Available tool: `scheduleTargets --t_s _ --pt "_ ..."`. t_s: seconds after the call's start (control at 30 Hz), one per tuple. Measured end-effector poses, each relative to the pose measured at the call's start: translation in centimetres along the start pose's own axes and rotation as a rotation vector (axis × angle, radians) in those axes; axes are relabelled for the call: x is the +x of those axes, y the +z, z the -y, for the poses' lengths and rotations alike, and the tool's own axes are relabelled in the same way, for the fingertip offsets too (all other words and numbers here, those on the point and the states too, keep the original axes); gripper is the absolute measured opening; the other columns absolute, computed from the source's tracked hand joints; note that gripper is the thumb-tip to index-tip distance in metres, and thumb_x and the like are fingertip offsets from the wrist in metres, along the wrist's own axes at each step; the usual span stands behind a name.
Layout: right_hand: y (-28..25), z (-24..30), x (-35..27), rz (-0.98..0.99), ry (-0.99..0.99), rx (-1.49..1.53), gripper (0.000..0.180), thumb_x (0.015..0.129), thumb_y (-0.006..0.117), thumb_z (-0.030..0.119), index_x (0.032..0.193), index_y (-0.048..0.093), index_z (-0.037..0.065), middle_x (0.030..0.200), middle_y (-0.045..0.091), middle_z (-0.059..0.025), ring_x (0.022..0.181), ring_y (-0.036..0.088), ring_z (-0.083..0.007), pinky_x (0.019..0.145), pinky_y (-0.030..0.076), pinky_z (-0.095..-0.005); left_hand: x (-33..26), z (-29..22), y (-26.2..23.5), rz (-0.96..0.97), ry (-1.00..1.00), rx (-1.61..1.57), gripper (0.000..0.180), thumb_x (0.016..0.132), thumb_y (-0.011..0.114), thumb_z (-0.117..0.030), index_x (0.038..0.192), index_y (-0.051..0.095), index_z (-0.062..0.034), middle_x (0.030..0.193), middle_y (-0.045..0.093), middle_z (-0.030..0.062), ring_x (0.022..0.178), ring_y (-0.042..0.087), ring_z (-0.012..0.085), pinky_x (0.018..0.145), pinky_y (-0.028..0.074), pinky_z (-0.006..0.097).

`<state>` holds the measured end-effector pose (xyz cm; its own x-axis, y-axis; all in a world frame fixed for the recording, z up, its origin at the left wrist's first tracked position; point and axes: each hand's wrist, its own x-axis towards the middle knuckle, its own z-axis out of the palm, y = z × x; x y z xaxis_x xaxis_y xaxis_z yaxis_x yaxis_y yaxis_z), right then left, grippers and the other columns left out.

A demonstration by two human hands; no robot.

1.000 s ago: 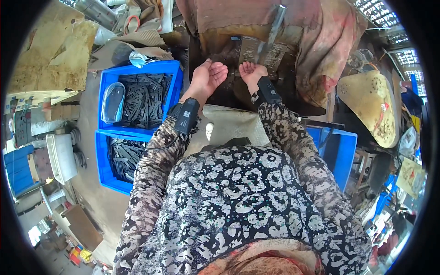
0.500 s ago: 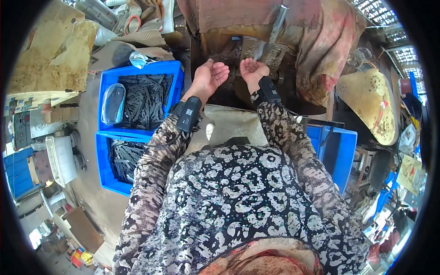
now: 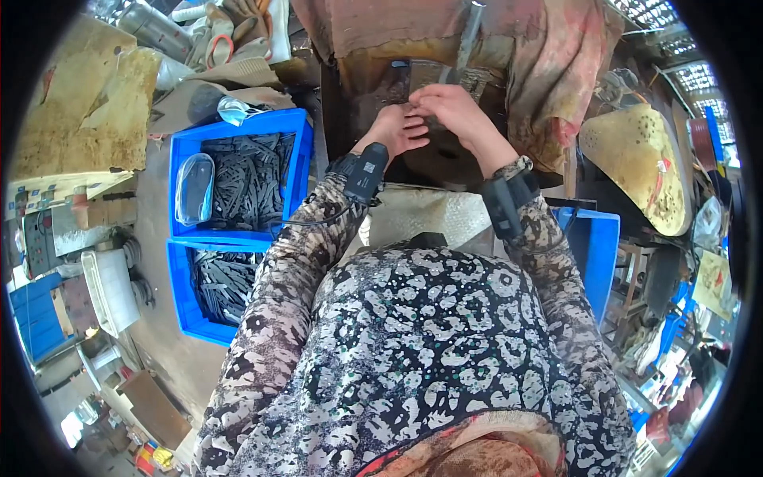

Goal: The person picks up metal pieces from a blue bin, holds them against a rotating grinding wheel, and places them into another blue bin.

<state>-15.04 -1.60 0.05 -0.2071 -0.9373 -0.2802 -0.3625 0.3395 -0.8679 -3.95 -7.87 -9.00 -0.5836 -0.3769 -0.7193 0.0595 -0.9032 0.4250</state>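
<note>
Both hands have been brought together since the earlier frame, where they were held apart, palms up. Left hand (image 3: 400, 129) and right hand (image 3: 451, 111) are now touching at the fingertips above the dark metal block (image 3: 445, 159) at the far edge of the worktop. Fingers are curled together, possibly pinched on a small part; whether anything is clamped cannot be told. A grey metal bar (image 3: 467, 36) is seen rising just beyond the hands. Two blue crates (image 3: 184, 274) filled with dark metal blades (image 3: 246, 179) are stacked along the left, a clear plastic pouch (image 3: 194, 188) lying in the upper one.
</note>
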Motion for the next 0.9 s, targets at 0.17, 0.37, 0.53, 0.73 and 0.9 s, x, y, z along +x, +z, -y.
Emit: scheduleTargets --t_s 0.17,0.37,0.53,0.73,0.9 --pt "1.1 -6.8 2.3 -0.250 0.611 1.290 0.019 0.085 0.049 0.007 0.097 0.056 -0.006 0.093 0.062 -0.0190 0.094 0.059 -0.0331 0.093 0.044 -0.0491 -0.1 -0.7 -2.0 -0.224 0.092 0.055 0.031 0.096 0.042 -0.029 0.110 0.054 -0.0046 0.110 0.060 0.0135 0.107 0.054 0.0324 0.094 0.040 0.050" --pt "3.1 -13.1 6.2 -0.484 0.487 1.621 0.010 0.081 0.039 0.002 0.074 0.045 0.002 0.076 0.052 -0.0128 0.077 0.056 -0.0301 0.090 0.046 -0.0473 -1.0 -0.5 -2.2 -0.231 0.080 0.002 0.037 0.097 0.042 -0.033 0.110 0.055 -0.0010 0.111 0.061 0.0159 0.107 0.056 0.0337 0.094 0.040 0.047" --pt "4.0 -11.0 6.3 -0.721 0.574 1.776 0.020 0.088 0.035 0.004 0.075 0.049 0.000 0.078 0.057 -0.0123 0.074 0.058 -0.0267 0.086 0.049 -0.0453 -1.6 -0.2 -3.1 -0.218 0.112 -0.045 0.042 0.097 0.041 -0.034 0.115 0.053 0.0028 0.114 0.060 0.0180 0.111 0.054 0.0347 0.096 0.041 0.045" --pt "4.1 -10.2 6.8 -0.725 0.495 1.889 0.018 0.089 0.035 0.006 0.080 0.050 0.001 0.072 0.058 -0.0105 0.071 0.059 -0.0256 0.082 0.050 -0.0417 -2.3 -0.5 -2.3 -0.169 0.128 -0.037 0.045 0.099 0.035 -0.031 0.120 0.050 0.0058 0.120 0.057 0.0206 0.115 0.053 0.0357 0.100 0.039 0.046" --pt "3.9 -9.5 6.4 -0.774 0.465 1.913 0.017 0.088 0.039 0.006 0.078 0.052 0.002 0.074 0.059 -0.0113 0.072 0.059 -0.0254 0.080 0.051 -0.0416 -1.8 -0.7 -2.5 -0.053 0.086 -0.079 0.043 0.100 0.036 -0.031 0.115 0.053 0.0049 0.112 0.061 0.0201 0.108 0.056 0.0347 0.094 0.042 0.045"
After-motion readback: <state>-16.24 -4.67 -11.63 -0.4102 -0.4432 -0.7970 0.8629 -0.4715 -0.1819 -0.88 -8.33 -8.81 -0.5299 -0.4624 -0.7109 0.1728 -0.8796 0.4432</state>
